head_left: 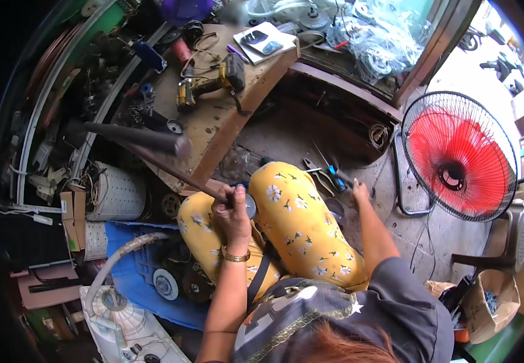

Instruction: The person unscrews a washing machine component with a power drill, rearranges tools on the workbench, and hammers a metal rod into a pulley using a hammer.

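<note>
My left hand (234, 215), with a bracelet at its wrist, is closed around the thin handle of a hammer (144, 139). The hammer's thick head is up over the wooden bench's edge. A round metal part (250, 206) shows beside my left hand, between the knees in yellow flowered trousers (298, 212). My right hand (360, 192) is low beside the right knee, closed on a short dark tool (345, 178). Pliers (321, 175) and a blue-handled screwdriver (334, 175) lie on the floor close to it.
A yellow-black drill (210, 83) lies on the wooden bench (213, 142). A red fan (455, 157) stands at the right, near a paper bag (492, 305). Machine parts and a blue plastic housing (177, 314) are at the lower left. A metal drum (116, 193) stands left.
</note>
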Demonstrator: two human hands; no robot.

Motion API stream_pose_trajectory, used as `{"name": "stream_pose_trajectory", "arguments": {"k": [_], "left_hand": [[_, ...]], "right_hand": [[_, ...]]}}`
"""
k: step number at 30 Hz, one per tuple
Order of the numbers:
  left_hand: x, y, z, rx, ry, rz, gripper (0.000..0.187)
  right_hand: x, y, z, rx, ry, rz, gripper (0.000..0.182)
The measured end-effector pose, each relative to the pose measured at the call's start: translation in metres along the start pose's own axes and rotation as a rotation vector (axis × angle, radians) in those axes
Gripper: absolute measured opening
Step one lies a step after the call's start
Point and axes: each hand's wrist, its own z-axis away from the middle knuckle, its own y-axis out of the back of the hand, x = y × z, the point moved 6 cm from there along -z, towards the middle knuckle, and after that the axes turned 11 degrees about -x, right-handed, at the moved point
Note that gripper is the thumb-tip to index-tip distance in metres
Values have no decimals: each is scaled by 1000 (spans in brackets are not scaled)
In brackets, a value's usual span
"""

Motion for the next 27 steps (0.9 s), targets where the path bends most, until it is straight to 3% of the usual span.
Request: {"name": "stream_pose_trajectory", "arguments": {"k": [3,4,7,8,10,13,15,17,18,19,20,21,22,23,25,27], "left_hand": [[2,-1,-1,83,20,-111,40],[0,-2,0,121,21,-119,40],[-3,-2,0,100,10,-155,43],[-1,-2,3,80,1,-115,40],[0,-6,1,94,-57,62,39],[1,-4,4,103,29,-6,45],[15,-5,3,116,-37,-26,46],[14,-5,4,123,-65,-56,46],[11,-7,5,107,-49,-33,46],[7,-8,6,91,-34,-10,45],[18,-9,6,73,-41,-39,45],[26,-8,6,58,-53,-70,45],[19,-8,8,61,2,-90,44],[14,-10,7,73,-45,-76,43],[5,-11,7,90,-133,-51,43],[2,-11,8,80,-120,-29,42]], "right_hand": [[16,-4,19,61,-7,-121,66],[27,-12,12,23,-28,-139,50],[18,-12,66,-175,-331,-570,43],[26,-15,69,-227,-319,-614,43],[80,-23,-4,-153,-196,-588,17],[63,11,21,-603,-263,-719,7],[-28,63,121,-918,-161,-832,22],[-136,139,219,-692,457,-486,26],[-182,171,264,-705,675,-369,27],[-212,196,293,-641,752,-373,31],[-251,223,327,-444,1153,-205,30],[-277,245,350,-309,1159,73,24],[-296,263,360,-341,889,-77,21],[-323,283,393,-99,1052,220,28],[-358,310,456,-12,1274,193,39],[-382,331,517,-68,1504,18,40]]}}
